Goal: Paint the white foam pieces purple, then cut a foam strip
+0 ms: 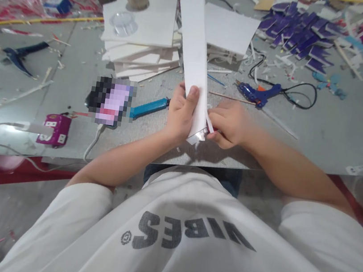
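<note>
My left hand (182, 112) is closed around the lower part of a long white foam board piece (194, 43), thumb on its face. The piece stands tilted, its top end pointing away from me. At its lower right edge my right hand (226, 123) pinches a narrow white strip (209, 123). Whether that strip is still joined to the board, I cannot tell. Something shiny and clear (198, 135) shows at the board's bottom end. Left of my left hand lies a blue-handled tool (150, 107), its tip hidden behind the hand.
A blue glue gun (258, 93) with a black cord lies to the right. Stacked white boards (142, 27) stand behind, with a clear dish on top. Purple pieces (294, 30) are heaped at the back right. A phone (115, 102) and a purple power socket (54, 129) are at the left.
</note>
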Tool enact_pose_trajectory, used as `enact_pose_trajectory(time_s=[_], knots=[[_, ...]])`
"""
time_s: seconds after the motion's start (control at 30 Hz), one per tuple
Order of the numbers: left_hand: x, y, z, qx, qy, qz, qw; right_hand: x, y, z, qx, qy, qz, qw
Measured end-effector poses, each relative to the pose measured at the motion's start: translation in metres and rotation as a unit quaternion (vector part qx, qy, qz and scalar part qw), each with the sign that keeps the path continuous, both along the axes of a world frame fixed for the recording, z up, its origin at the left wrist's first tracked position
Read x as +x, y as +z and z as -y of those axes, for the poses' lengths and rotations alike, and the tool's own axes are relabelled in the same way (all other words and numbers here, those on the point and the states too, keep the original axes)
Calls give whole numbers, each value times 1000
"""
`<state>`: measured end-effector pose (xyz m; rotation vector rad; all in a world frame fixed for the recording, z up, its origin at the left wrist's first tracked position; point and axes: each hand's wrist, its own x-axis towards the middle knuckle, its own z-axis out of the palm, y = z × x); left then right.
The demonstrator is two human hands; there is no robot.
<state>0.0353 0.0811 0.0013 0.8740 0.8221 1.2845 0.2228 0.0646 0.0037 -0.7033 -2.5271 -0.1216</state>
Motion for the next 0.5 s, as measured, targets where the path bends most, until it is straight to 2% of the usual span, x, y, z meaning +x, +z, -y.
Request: enact_pose_trajectory(time_s=[0.13,0.3,0.5], knots=[[1,-4,0,40,-9,1,999,0,-3,2,-23,-9,36,999],[0,-3,-1,15,-19,-35,999,-3,1,4,16,13,15,1000],[-1,-6,-2,53,-31,-8,998,-2,4,0,43,8,2,999]])
